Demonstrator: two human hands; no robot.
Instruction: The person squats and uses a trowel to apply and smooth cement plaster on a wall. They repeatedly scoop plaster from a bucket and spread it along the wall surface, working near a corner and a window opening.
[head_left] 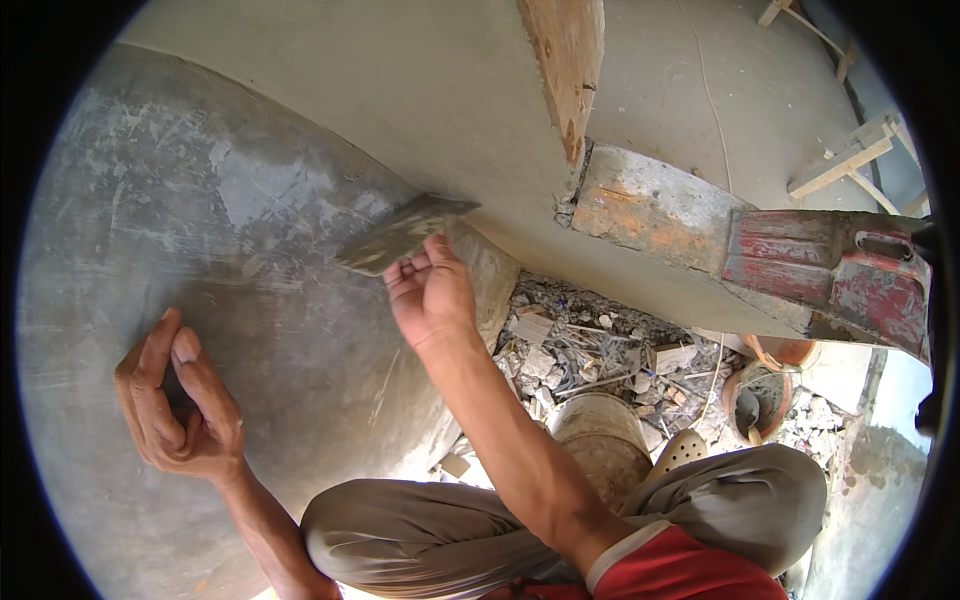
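Note:
My right hand [437, 292] grips a flat plastering trowel [405, 236] by its near side. The trowel's grey blade is smeared with mortar and tilted against the corner where the smooth concrete surface [300, 330] meets the plastered wall [330, 85]. Its handle is hidden behind my fingers. To the left, my left hand [180, 405] hovers over the same grey surface, palm up. Its fingers are loosely curled and nothing shows between them and the thumb. Paler, scratched patches mark the surface beyond it.
Rubble [600, 345] fills a gap right of the surface. A mortar-stained bucket [600, 430] stands before my knees, with an orange-rimmed pail [757, 400] farther right. A worn red plastic piece [830, 265] lies on the ledge [650, 205]. A wooden board [568, 65] juts from above.

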